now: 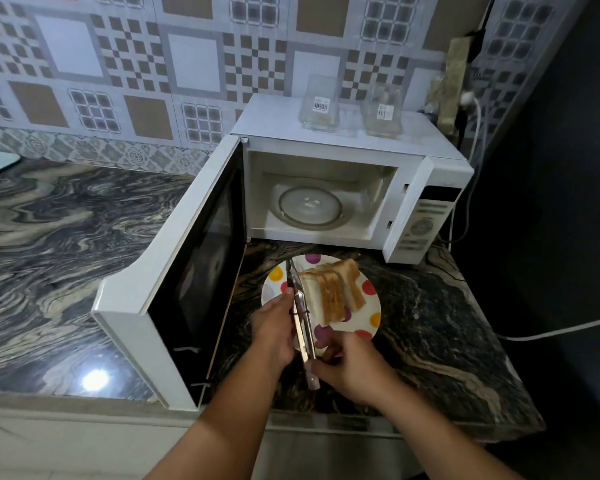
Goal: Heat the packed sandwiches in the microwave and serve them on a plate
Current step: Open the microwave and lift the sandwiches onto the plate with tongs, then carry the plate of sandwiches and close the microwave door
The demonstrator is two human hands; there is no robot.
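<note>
Sandwiches on a dotted plate before an open microwave.

The sandwiches [333, 289] stood on edge on the dotted plate [373, 318], which lay on the marble counter [430, 323] just in front of the microwave [347, 181]. Metal tongs [302, 313] rested against the sandwiches' left side. The left hand [274, 330] curled loosely along the tongs; the right hand [350, 365] pinched their near end. The microwave door [174, 289] hung wide open, and two empty clear packs [350, 105] sat on top.
</note>
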